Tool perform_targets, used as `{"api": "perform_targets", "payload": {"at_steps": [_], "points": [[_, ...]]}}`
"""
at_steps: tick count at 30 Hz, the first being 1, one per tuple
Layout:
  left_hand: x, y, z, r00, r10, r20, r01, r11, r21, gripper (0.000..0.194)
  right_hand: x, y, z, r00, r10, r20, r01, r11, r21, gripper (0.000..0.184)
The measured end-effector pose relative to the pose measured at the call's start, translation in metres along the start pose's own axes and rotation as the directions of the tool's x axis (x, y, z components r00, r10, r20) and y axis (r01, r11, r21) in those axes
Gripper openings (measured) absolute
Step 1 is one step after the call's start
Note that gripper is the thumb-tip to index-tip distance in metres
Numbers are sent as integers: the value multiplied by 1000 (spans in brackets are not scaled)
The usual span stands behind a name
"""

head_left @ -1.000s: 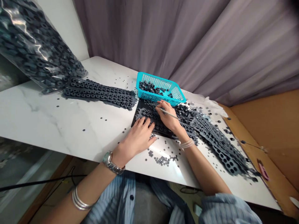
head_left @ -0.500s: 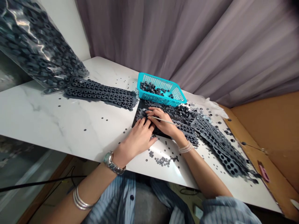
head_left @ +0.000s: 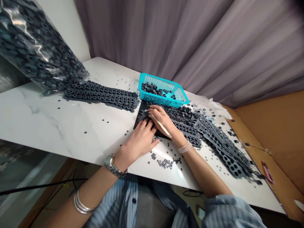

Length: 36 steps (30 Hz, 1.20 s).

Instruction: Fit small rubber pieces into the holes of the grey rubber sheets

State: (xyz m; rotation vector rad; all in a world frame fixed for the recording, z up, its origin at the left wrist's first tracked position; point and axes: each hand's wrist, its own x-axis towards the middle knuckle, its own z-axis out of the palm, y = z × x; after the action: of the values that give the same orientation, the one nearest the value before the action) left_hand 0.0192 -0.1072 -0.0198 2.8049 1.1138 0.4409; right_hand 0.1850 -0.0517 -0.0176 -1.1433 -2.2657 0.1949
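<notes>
My left hand (head_left: pixel 140 141) rests with spread fingers on a dark perforated rubber sheet (head_left: pixel 144 116), which lies on a black mat (head_left: pixel 140 122). Just beyond it, my right hand (head_left: pixel 161 119) pinches a thin pale pick (head_left: pixel 161 126), its tip hidden under my fingers at the sheet. Punched grey rubber sheets (head_left: pixel 223 145) are heaped to the right of my right wrist. Small loose rubber discs (head_left: pixel 165 163) lie scattered near my hands.
A turquoise plastic basket (head_left: pixel 163 90) holding dark rubber pieces stands behind my hands. To the left lie a rubber strip (head_left: pixel 101 99) and a bulging clear bag (head_left: pixel 35 46) of rubber pieces. The white marble table (head_left: pixel 59 126) ends at a cork-coloured board (head_left: pixel 268 126).
My right hand has shifted slightly toward my left hand, and the pick has swung from pointing right to pointing down and right. My left hand stays in place.
</notes>
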Motion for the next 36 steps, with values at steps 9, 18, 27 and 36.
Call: {"api": "perform_targets", "payload": {"at_steps": [9,18,27,36], "points": [[0,-3,3,1000,-18,-19,18,1000,5,54,-16,54,-56,879,239,-412,-308,945,-109,10],[20,-24,3,998,54,-13,-52,991,124,43,-78,68,-113,708,403,-580,-495,869,-1,21],[49,-34,-37,996,91,23,-93,956,280,53,-82,53,-118,648,442,-621,-444,881,164,23],[40,-58,-33,995,90,-54,-57,898,436,56,-92,32,-94,788,443,-428,-406,896,181,20]]}}
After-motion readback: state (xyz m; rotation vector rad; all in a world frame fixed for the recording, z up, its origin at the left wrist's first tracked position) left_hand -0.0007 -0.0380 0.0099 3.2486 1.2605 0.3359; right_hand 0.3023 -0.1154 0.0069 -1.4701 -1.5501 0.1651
